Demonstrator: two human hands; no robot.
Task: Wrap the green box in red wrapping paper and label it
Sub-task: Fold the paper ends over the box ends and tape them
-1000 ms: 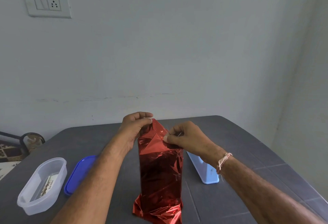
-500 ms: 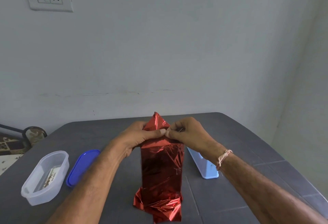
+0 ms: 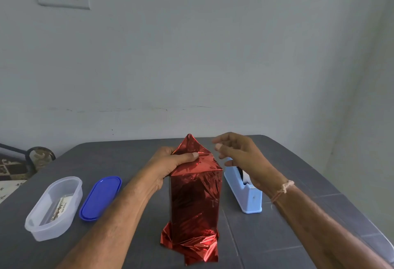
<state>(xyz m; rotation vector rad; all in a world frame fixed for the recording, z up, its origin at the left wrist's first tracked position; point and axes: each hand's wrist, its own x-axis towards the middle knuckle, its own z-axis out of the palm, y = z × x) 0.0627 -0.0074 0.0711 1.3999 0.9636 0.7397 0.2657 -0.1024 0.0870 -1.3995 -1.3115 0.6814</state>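
Note:
The box stands upright on the grey table, fully covered in shiny red wrapping paper (image 3: 195, 196); no green shows. A pointed flap sticks up at its top, and loose paper crumples at its base. My left hand (image 3: 170, 163) grips the top of the wrapped box from the left, thumb pressing the folded paper down on the top face. My right hand (image 3: 238, 151) hovers just right of the top, off the paper, fingers loosely curled and holding nothing that I can see.
A light blue tape dispenser (image 3: 245, 192) stands right of the box, under my right wrist. At the left lie a clear oval container (image 3: 54, 207) holding a printed card and its blue lid (image 3: 100, 197). The table (image 3: 298, 215) meets the wall behind.
My right hand has let go of the paper at the top and lifted away to the right. My left hand keeps holding the fold down. The view has tilted slightly.

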